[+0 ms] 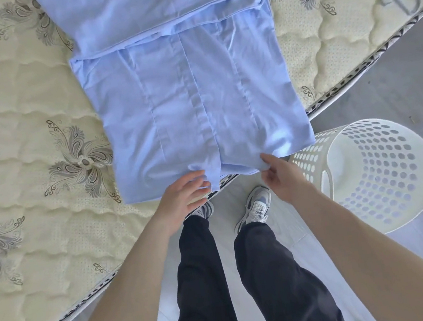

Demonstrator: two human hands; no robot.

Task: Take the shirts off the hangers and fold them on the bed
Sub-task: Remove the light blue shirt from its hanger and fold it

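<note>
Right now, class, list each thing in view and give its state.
blue shirt: flat on the mattress, sides folded in, hem at the edge.
left hand: pinches the hem.
right hand: pinches the hem.
laundry basket: on the floor beside the mattress.

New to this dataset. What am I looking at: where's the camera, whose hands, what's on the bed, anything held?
No robot here. One wide-angle camera on a person's head looks down at their own bare arms, legs and shoes. A light blue shirt lies spread on the bed's quilted mattress, its hem at the near edge. The right hand pinches that hem. The left hand is at the hem too, but whether it grips is unclear. A white perforated laundry basket stands on the floor to the right.
</note>
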